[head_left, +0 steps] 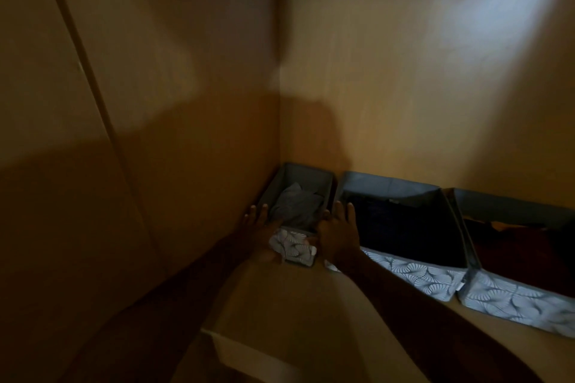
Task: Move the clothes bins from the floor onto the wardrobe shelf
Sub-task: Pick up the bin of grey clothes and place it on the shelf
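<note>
A small grey fabric bin (298, 174) with grey clothes inside stands in the back left corner of the wooden wardrobe shelf (295, 314). Its patterned front panel faces me. My left hand (256, 222) lies flat along the bin's left side, fingers straight. Along its right side lies my right hand (337, 236), fingers straight, thumb at the front corner. A second, wider bin (389, 188) with dark clothes stands right beside it, and a third bin (513, 208) with reddish-brown clothes stands further right.
The wardrobe's left wall (186, 134) is close against the small bin, and the back wall (404, 87) runs behind all three bins. The shelf's front edge (230, 348) shows at the lower left. The scene is dim.
</note>
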The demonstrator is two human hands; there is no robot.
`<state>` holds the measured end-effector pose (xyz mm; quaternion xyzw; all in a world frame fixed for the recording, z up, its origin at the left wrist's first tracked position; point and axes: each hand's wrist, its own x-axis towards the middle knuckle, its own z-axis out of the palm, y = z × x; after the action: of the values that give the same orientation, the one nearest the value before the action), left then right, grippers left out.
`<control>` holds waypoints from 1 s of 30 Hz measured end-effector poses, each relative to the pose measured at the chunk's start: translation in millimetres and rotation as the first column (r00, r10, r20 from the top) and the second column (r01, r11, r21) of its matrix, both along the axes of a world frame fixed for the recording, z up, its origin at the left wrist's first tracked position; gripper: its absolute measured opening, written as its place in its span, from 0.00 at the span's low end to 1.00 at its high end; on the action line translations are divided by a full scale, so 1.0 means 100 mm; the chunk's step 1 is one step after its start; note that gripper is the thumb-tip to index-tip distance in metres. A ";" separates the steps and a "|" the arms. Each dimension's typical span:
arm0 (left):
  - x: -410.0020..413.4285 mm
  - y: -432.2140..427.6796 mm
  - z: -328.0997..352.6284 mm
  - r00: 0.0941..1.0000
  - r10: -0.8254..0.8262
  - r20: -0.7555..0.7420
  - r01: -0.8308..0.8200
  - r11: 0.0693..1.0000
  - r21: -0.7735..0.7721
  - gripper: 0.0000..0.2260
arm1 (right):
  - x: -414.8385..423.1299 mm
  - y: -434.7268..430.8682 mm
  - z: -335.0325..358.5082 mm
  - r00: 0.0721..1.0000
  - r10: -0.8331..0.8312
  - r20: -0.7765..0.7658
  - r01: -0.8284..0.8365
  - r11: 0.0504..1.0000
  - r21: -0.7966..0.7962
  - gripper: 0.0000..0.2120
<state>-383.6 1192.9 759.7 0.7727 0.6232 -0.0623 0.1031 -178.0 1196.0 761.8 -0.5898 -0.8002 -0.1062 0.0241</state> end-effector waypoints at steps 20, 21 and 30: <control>-0.04 -0.64 -0.07 0.463 0.148 0.874 -0.388 0.920 0.049 0.18 | 0.05 -0.36 -0.23 0.870 0.220 -0.441 -0.161 0.973 0.167 0.26; -0.06 -0.82 -0.14 0.406 0.157 0.900 -0.435 0.899 0.040 0.14 | 0.03 -0.48 -0.27 0.811 0.259 -0.525 -0.193 0.965 0.177 0.25; -0.02 -2.20 -0.67 0.121 0.316 0.941 -0.604 0.776 -0.183 0.14 | -0.30 -1.51 -0.41 0.351 -0.033 -0.936 -0.419 0.888 -0.188 0.11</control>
<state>-385.9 972.9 693.1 0.4256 0.6482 0.5151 0.3652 -208.3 1045.0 720.5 -0.4367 -0.7169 0.4091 0.3577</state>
